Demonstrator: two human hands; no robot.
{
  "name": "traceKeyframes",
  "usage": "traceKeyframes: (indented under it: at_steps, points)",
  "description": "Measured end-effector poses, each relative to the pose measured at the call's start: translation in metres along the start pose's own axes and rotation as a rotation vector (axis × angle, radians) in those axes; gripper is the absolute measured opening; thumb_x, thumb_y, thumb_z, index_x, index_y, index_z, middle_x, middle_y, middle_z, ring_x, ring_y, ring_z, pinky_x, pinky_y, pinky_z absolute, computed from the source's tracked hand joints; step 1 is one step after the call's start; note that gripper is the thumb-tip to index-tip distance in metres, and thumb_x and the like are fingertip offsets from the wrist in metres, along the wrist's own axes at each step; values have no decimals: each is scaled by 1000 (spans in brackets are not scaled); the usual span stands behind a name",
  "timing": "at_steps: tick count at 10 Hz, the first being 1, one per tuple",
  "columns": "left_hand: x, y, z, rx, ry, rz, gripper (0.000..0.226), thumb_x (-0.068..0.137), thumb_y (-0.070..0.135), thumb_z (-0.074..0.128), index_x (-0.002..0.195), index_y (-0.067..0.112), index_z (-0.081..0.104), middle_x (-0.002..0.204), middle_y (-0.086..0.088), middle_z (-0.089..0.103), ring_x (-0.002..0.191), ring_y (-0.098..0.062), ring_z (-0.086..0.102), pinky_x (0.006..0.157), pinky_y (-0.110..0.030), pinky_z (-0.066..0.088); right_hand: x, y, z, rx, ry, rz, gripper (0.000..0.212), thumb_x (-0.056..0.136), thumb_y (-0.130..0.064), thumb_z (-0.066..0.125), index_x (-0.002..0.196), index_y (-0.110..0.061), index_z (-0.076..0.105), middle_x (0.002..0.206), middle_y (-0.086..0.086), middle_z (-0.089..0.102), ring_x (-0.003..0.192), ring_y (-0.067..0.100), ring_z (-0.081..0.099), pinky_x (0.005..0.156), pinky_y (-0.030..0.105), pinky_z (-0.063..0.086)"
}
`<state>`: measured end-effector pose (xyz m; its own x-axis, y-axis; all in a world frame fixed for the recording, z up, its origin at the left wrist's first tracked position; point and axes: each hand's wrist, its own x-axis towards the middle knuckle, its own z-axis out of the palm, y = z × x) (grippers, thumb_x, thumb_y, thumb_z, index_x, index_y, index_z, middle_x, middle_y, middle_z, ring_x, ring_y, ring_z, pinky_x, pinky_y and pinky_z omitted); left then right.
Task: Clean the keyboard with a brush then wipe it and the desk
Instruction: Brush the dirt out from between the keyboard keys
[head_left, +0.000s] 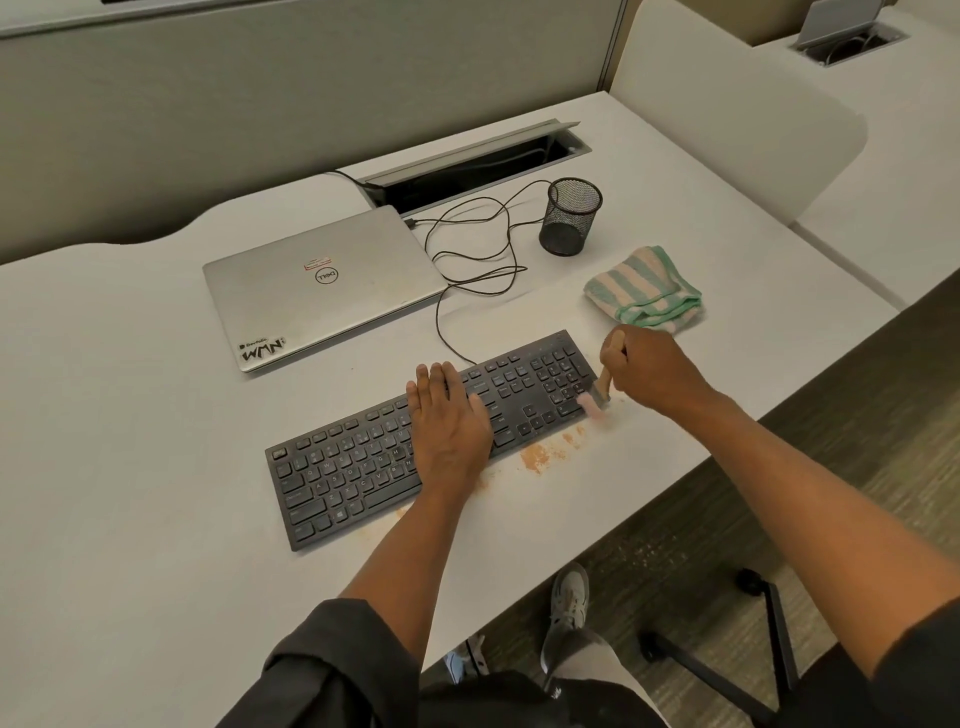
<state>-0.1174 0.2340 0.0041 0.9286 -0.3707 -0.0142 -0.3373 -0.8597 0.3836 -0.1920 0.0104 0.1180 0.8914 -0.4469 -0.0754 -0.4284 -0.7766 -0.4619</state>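
1. The keyboard is a flat, black plastic slab with low matte keys, lying at a slant on the desk, a smooth, pale, matte surface. Everything below is placed relative to it.
2. The left hand lies palm down across the middle of the keyboard, fingers straight and close together, pressing flat on the keys; its forearm reaches in from the near edge of the desk, with a dark sleeve pushed up above the elbow.
3. The right hand sits just off the keyboard's right end, fingers curled around the pale wooden handle of the brush. The handle tip sticks up above the fist; the metal band and light bristles point down and touch the keyboard's right edge beside the number pad.
4. Orange-tan powder lies in grainy patches on the desk along the keyboard's near edge, densest below its right end.
5. A folded cloth, soft terry with green and cream stripes, lies beyond the keyboard's right end, behind the right hand.
6. A closed silver laptop lies beyond the keyboard's left half.
7. A round black wire-mesh cup stands farther back, beyond the cloth.
8. A thin black cable runs in loose loops from the keyboard's far edge toward the laptop.
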Motion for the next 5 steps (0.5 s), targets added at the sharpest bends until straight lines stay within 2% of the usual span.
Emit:
traceKeyframes:
  at_steps: [2,3,4,5]
  points:
    - [0,0,0,-6,2,4,64,106,35,28,158,-1,19,165,-19,22,156,-32,8,128,-45,1,10,-15,0,99,19,-70,23,93,-11,47,81,-4,65,71,-5,65,69,16,62,66,34,51]
    - [0,0,1,4,6,7,64,106,35,28,158,-1,19,165,-19,22,156,-32,8,128,-45,0,9,-13,5,-7,-45,-63,22,91,-12,47,80,-4,65,73,4,68,70,22,65,67,39,54]
    - [1,-1,1,9,3,4,64,106,35,28,158,-1,19,165,-19,23,156,-33,9,128,-45,-1,14,-10,-3,-35,-89,7,22,90,-11,48,82,-3,66,69,7,69,68,25,67,62,38,53]
    - [1,-1,1,8,13,7,63,106,34,28,158,-1,20,164,-19,24,155,-33,10,128,-44,-1,10,-15,-4,57,-17,-28,21,93,-12,47,82,-8,65,68,-2,67,68,17,65,63,32,49]
